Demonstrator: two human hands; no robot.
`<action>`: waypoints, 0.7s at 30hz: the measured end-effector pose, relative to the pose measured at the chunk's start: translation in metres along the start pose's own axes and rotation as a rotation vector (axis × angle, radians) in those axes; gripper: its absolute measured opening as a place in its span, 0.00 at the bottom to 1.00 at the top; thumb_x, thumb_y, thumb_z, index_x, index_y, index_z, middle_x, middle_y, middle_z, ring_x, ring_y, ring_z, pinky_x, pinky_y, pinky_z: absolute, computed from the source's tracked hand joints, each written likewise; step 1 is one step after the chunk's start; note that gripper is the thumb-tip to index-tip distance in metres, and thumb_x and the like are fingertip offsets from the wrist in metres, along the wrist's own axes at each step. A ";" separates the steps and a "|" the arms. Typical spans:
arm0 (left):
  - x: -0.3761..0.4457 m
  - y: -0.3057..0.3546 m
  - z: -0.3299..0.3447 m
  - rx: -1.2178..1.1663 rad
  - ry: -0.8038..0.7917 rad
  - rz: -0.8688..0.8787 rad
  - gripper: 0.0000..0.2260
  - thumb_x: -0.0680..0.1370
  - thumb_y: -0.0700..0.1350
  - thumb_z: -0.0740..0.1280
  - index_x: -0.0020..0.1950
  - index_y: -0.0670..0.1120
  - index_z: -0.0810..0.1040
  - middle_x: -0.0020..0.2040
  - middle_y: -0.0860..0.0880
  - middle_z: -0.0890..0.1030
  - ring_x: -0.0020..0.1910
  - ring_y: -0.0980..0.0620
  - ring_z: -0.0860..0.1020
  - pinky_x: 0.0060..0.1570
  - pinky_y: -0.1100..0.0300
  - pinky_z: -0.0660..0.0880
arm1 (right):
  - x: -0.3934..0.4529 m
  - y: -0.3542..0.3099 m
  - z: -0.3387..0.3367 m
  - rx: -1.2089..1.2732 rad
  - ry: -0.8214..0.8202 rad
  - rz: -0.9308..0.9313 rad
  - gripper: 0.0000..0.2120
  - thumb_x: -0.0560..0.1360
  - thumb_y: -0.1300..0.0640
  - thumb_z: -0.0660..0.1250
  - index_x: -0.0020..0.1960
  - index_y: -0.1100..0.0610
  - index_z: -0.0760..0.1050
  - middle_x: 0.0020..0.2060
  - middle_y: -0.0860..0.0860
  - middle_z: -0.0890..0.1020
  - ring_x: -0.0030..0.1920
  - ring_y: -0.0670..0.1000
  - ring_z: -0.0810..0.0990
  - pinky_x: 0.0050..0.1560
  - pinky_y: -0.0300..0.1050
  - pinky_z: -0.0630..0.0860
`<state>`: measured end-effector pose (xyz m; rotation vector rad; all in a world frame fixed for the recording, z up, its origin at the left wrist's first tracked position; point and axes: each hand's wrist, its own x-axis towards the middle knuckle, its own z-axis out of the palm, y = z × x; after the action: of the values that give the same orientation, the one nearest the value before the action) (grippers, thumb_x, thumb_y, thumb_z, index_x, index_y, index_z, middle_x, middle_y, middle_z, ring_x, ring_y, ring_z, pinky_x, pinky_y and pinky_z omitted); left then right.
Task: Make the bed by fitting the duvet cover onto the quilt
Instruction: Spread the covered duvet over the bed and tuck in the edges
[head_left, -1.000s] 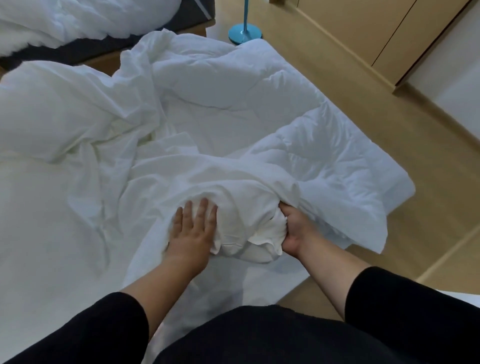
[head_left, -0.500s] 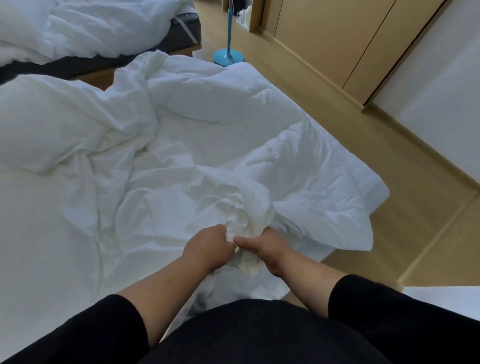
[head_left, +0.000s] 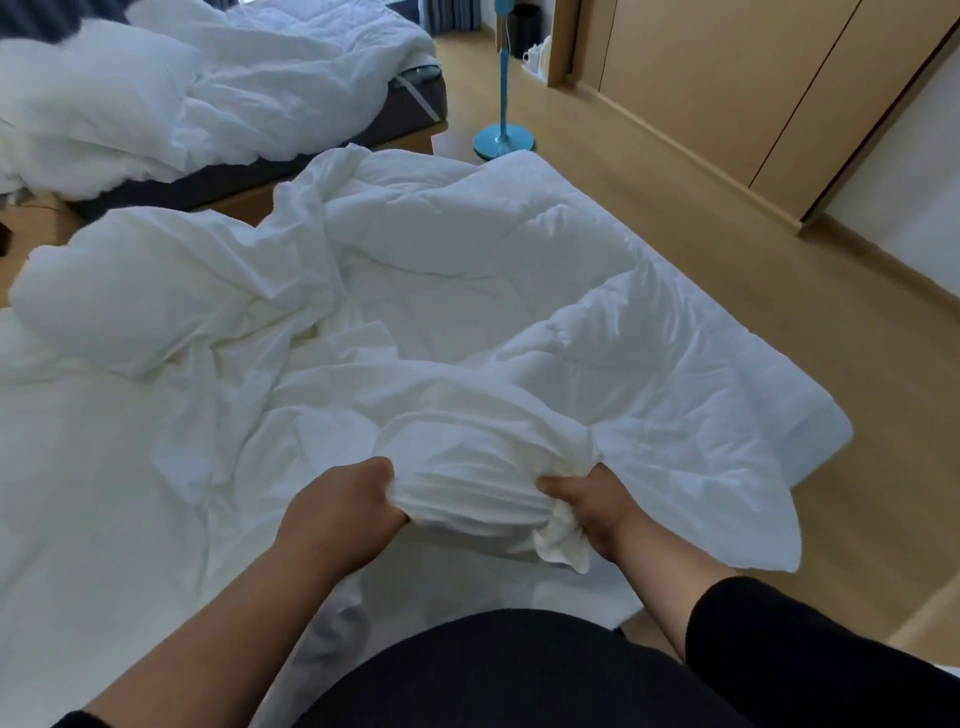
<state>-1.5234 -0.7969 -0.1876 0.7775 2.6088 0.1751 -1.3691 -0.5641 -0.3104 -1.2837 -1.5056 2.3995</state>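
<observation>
A puffy white quilt (head_left: 597, 291) lies spread over the bed, its near right corner hanging over the edge toward the floor. A thin, crumpled white duvet cover (head_left: 218, 332) lies over the bed's left and middle, with one end bunched into a thick roll (head_left: 467, 467) in front of me. My left hand (head_left: 343, 514) grips the roll's left side with fingers closed in the fabric. My right hand (head_left: 592, 509) grips its right side, and a loose corner of fabric hangs below that hand.
A second bed (head_left: 223, 104) with rumpled white bedding stands at the back left. A blue stand with a round base (head_left: 503, 139) is on the wooden floor (head_left: 779, 322) behind the bed. Wooden wardrobe doors (head_left: 701, 88) line the right wall.
My hands came together on the bunched cover, then moved apart, each now gripping one side of a wider roll. The view has tilted up, showing more of the room.
</observation>
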 end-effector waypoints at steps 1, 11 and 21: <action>0.000 0.008 -0.005 0.020 0.036 -0.027 0.09 0.77 0.55 0.63 0.42 0.51 0.71 0.37 0.53 0.78 0.37 0.52 0.76 0.39 0.54 0.76 | 0.011 -0.002 -0.014 -0.026 -0.018 0.017 0.21 0.71 0.63 0.77 0.63 0.57 0.79 0.53 0.55 0.86 0.54 0.57 0.85 0.57 0.57 0.81; -0.007 0.088 -0.068 -0.097 0.343 -0.361 0.08 0.73 0.38 0.66 0.40 0.50 0.72 0.32 0.51 0.77 0.33 0.50 0.74 0.34 0.55 0.70 | 0.058 0.000 -0.065 -0.769 -0.344 0.143 0.33 0.66 0.49 0.80 0.67 0.49 0.71 0.61 0.47 0.79 0.60 0.52 0.78 0.64 0.50 0.75; -0.005 0.062 -0.078 -0.008 0.415 -0.360 0.08 0.72 0.38 0.67 0.41 0.50 0.71 0.34 0.50 0.77 0.34 0.45 0.73 0.35 0.51 0.72 | 0.088 -0.034 -0.056 -0.780 -0.156 0.075 0.16 0.76 0.47 0.67 0.63 0.48 0.75 0.59 0.44 0.78 0.60 0.53 0.77 0.57 0.47 0.72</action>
<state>-1.5221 -0.7482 -0.1005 0.2742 3.0820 0.2639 -1.4033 -0.4681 -0.3503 -1.2567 -2.6370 2.0331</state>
